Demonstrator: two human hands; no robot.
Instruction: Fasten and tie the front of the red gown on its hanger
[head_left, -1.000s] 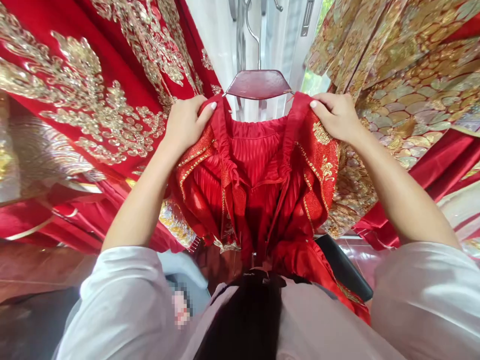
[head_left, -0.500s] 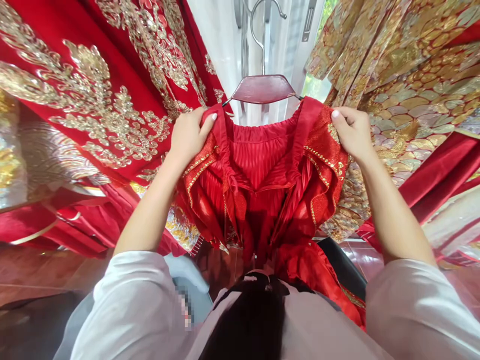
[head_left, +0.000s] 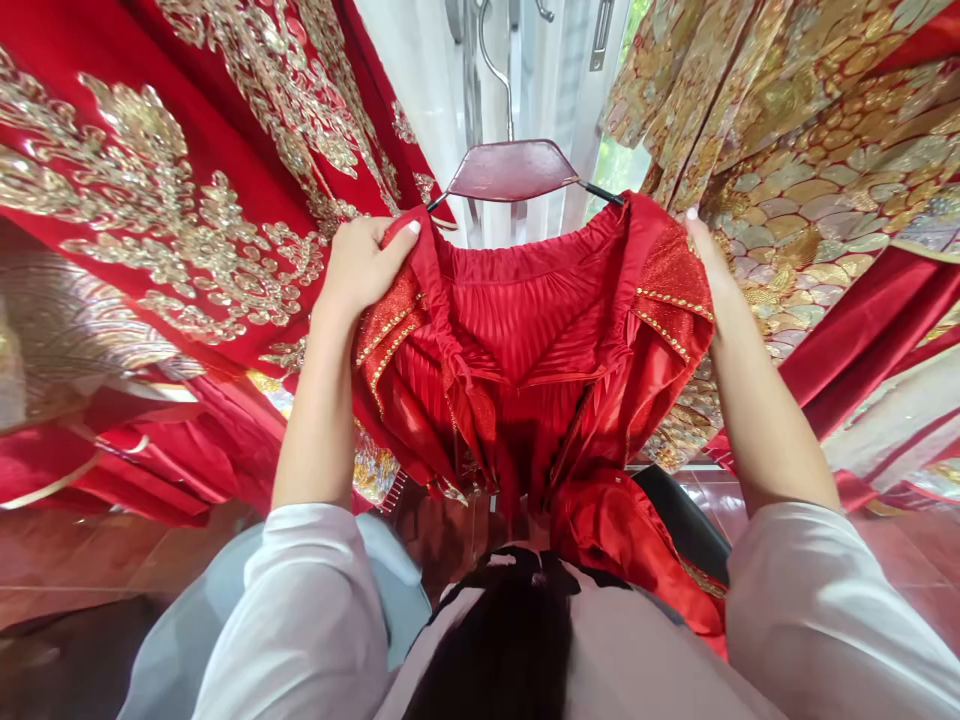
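Observation:
A red dress (head_left: 517, 330) with a gathered neckline, pleated inside and gold-beaded ruffles hangs in front of me on a dark red hanger (head_left: 513, 171) with a metal hook. My left hand (head_left: 364, 262) is closed on its left shoulder, thumb on top and fingers behind the cloth. At the other shoulder, my right hand (head_left: 709, 262) holds the outer edge of the ruffled sleeve. Its thumb tip shows beside the cloth, while the fingers are hidden behind it. The black hanger arm on the right shows bare up to the strap.
Red garments with gold sequins (head_left: 217, 230) hang at left, and a gold scale-patterned garment (head_left: 810, 190) at right. Behind the hanger are white curtains (head_left: 405, 60) and a door frame. Red cloth (head_left: 637, 550) lies by a black surface near my lap. A grey-blue seat (head_left: 195, 600) shows below.
The dress's right shoulder has shifted outward, baring more of the hanger's right arm. My right hand has turned and slid behind the sleeve edge. My left hand keeps its hold.

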